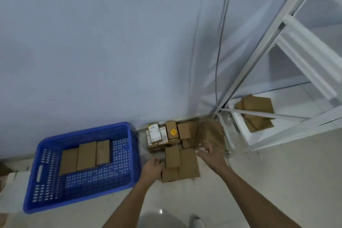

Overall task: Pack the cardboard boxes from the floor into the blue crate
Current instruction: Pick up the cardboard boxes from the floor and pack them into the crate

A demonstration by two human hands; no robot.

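Both arms outstretched, left hand (153,169) touching floor boxes (180,163), right hand (211,154) spread.

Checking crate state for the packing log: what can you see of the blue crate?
The blue crate looks like moulded plastic, rectangular, open-topped, with perforated walls and floor and a slot handle in its near-left wall. It sits upright on the pale floor against the wall, left of the loose pile. Three brown cardboard boxes lie flat side by side inside, toward the back. Neither hand touches it.
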